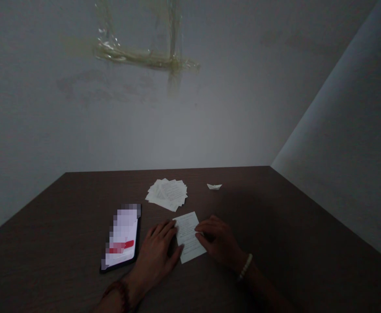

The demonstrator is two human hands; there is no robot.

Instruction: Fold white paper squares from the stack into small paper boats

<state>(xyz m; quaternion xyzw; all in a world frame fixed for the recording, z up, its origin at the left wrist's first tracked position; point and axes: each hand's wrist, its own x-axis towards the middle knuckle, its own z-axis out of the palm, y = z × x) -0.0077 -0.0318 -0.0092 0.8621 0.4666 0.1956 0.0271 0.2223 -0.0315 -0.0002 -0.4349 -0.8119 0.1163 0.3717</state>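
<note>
A small printed sheet of paper [189, 234] lies flat on the dark wooden table [275, 226] in front of me. My left hand [159, 250] rests on the table with its fingers stretched out, fingertips on the sheet's left edge. My right hand [218, 241] lies with fingers bent, their tips pressing the sheet's right edge. Neither hand has lifted the sheet. A red bead bracelet circles my left wrist and a pale one my right.
A phone [122, 237] with a lit screen lies left of my left hand. A fanned pile of similar paper sheets [167, 193] sits farther back, and a small folded paper boat [214, 186] to its right. Grey walls stand behind and to the right.
</note>
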